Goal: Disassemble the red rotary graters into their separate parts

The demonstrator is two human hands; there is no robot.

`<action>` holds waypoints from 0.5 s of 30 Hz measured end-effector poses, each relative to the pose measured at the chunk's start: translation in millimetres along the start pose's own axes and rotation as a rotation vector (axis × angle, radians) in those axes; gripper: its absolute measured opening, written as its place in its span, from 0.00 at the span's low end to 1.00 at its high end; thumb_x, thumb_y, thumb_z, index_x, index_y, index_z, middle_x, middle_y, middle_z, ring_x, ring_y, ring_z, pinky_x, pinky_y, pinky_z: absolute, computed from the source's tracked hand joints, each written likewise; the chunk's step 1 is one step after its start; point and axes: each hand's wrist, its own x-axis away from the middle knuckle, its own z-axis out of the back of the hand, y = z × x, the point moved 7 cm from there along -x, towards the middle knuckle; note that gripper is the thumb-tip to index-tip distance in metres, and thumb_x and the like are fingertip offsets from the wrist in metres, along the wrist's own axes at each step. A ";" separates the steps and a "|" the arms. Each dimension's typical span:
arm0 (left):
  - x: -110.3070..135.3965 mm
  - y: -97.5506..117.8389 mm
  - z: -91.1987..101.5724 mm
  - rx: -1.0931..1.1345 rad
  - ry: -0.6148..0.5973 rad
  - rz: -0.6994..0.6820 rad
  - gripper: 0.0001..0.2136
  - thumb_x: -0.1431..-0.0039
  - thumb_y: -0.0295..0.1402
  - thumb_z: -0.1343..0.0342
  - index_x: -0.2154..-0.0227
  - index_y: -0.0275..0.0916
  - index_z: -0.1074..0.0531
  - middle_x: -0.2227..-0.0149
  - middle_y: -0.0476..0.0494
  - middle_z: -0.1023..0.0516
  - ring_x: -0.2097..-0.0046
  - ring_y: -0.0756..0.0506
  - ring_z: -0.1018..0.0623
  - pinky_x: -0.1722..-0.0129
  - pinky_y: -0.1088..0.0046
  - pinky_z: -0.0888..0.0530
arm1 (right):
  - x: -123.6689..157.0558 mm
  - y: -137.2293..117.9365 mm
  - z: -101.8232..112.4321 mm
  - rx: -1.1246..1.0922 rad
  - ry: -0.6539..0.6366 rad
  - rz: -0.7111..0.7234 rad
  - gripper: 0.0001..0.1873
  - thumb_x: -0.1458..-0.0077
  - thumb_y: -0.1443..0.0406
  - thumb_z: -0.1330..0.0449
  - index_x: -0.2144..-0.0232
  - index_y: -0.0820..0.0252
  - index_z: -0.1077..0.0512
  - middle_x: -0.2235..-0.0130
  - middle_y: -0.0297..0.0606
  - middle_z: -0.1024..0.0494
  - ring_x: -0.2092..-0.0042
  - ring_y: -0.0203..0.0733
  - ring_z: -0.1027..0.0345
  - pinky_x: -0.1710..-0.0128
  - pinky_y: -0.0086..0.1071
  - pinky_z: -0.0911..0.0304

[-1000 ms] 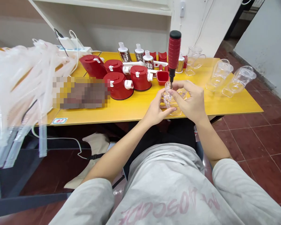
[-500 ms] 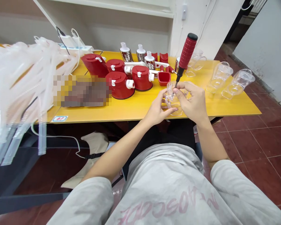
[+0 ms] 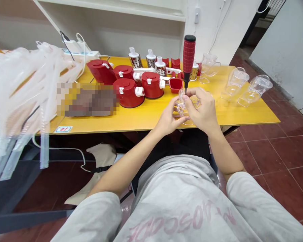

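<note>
You have bright, soft light on the yellow table [image 3: 136,121], apparently from above, with deep shadow beneath. Plastic bags [image 3: 22,87] at left look washed out. The screwdriver [image 3: 189,50] reads clearly; the clear part [image 3: 182,106] below blends in. Pixelation masks one patch [image 3: 91,101]. Your sleeves [image 3: 98,215] stretch towards the edges.

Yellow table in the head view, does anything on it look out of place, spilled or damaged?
The heap of clear plastic strips at the left looks untidy: its ends hang past the front edge of the yellow table. I see no spill or damage; the pixelated patch beside it can't be judged.
</note>
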 end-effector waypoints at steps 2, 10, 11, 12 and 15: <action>-0.1 -0.4 -0.3 0.003 -0.001 0.001 0.46 0.39 0.51 0.22 0.24 0.46 0.36 0.31 0.31 0.22 0.45 0.37 0.13 0.55 0.63 0.10 | 0.3 0.2 -0.2 0.011 0.012 -0.012 0.16 0.22 0.51 0.36 0.58 0.55 0.21 0.58 0.39 0.13 0.54 0.46 0.19 0.48 0.41 0.27; -0.1 -0.7 -0.5 0.019 0.009 0.004 0.46 0.41 0.52 0.21 0.24 0.48 0.34 0.32 0.32 0.22 0.44 0.37 0.14 0.55 0.63 0.10 | 0.5 5.9 3.6 -0.018 -0.010 -0.063 0.17 0.21 0.50 0.36 0.59 0.55 0.21 0.57 0.39 0.13 0.52 0.46 0.19 0.45 0.41 0.26; -0.2 -1.2 -0.5 0.023 0.010 0.005 0.47 0.41 0.52 0.21 0.24 0.49 0.34 0.34 0.33 0.21 0.44 0.37 0.14 0.55 0.63 0.10 | 0.7 7.1 3.7 -0.017 -0.009 -0.072 0.18 0.21 0.50 0.36 0.60 0.54 0.21 0.57 0.39 0.13 0.52 0.46 0.19 0.45 0.41 0.26; -0.3 -1.6 -0.6 0.028 0.010 0.007 0.47 0.42 0.52 0.20 0.24 0.49 0.34 0.35 0.33 0.20 0.44 0.37 0.14 0.55 0.63 0.09 | 1.0 8.2 3.5 -0.016 -0.008 -0.079 0.18 0.21 0.50 0.36 0.60 0.54 0.21 0.58 0.39 0.13 0.52 0.46 0.19 0.45 0.42 0.26; -0.4 -2.1 -0.7 0.036 0.008 0.000 0.47 0.42 0.53 0.20 0.24 0.49 0.34 0.36 0.34 0.20 0.45 0.37 0.14 0.56 0.63 0.09 | 1.2 9.9 2.0 -0.020 -0.010 -0.092 0.20 0.21 0.48 0.38 0.60 0.54 0.20 0.57 0.40 0.13 0.52 0.47 0.19 0.45 0.42 0.26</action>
